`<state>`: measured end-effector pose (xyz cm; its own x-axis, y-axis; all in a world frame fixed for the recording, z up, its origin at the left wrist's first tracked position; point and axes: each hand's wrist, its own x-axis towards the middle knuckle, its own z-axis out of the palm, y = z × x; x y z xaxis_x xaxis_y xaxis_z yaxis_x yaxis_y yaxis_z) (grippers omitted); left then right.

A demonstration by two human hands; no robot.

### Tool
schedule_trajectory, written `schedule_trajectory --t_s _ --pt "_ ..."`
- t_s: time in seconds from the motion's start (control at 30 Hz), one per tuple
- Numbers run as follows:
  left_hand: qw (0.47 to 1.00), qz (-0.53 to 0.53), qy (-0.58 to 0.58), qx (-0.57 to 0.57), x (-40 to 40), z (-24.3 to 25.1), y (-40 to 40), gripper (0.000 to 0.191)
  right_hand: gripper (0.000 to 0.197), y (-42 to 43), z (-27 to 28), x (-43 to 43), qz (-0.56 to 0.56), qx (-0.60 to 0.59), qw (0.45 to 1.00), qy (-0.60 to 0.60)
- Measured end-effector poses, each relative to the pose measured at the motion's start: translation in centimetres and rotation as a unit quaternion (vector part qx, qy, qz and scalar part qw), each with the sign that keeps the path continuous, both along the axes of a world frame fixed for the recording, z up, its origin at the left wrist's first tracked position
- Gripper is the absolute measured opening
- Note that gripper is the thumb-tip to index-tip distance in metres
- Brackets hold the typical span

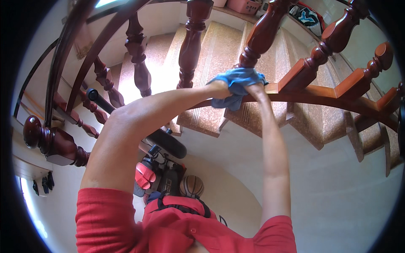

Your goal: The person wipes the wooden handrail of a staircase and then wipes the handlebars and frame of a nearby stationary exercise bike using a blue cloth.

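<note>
Both arms reach forward to a blue cloth [235, 80] bunched around the lower end of a dark red turned wooden baluster [261, 34]. My left hand [222, 88] holds the cloth from the left side, its fingers mostly covered by the folds. On the other side my right hand [257, 89] is also on the cloth, with fingers hidden. A loose fold hangs over the curved wooden bottom rail [303, 97]. The baluster's foot is hidden under the cloth.
More balusters [191, 41] stand along the rail, with speckled stone stairs [218, 47] behind them. A newel post [60, 147] is at the left. Below are exercise equipment [167, 145], a basketball [192, 186] and red slippers [145, 175]. A pink basket [243, 6] sits at the top.
</note>
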<state>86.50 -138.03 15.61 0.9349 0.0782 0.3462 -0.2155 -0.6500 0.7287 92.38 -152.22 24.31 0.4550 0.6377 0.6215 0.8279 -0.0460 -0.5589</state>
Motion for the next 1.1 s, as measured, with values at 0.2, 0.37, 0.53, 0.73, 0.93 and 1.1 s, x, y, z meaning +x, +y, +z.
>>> schedule_trajectory --t_s 0.2,0.37,0.53,0.73,0.93,1.1 --pt "0.861 -0.127 0.406 0.28 -4.7 8.4 -7.2 0.031 0.021 -5.7 -3.5 -6.5 -0.281 -0.007 0.948 -0.149" --pt "0.886 -0.189 0.133 0.401 -4.4 9.3 -6.0 0.036 0.01 -5.7 -2.0 -6.5 -0.219 0.113 0.93 -0.271" --pt "0.962 -0.259 -0.068 0.059 -5.1 15.4 -6.4 0.05 0.01 -9.6 4.5 -7.0 -0.217 0.317 0.909 -0.159" --pt "0.958 -0.172 -0.227 0.028 -3.7 21.4 -9.6 0.031 0.021 -14.1 13.3 0.1 -0.372 0.189 0.837 -0.353" --pt "0.898 -0.103 -0.304 0.301 -2.8 22.2 -11.5 0.029 0.021 -12.5 14.3 2.3 -0.669 -0.089 0.626 -0.392" --pt "0.812 -0.041 -0.318 0.487 -0.2 20.0 -9.0 0.039 0.009 -16.6 14.8 3.1 -0.082 0.159 0.984 0.013"
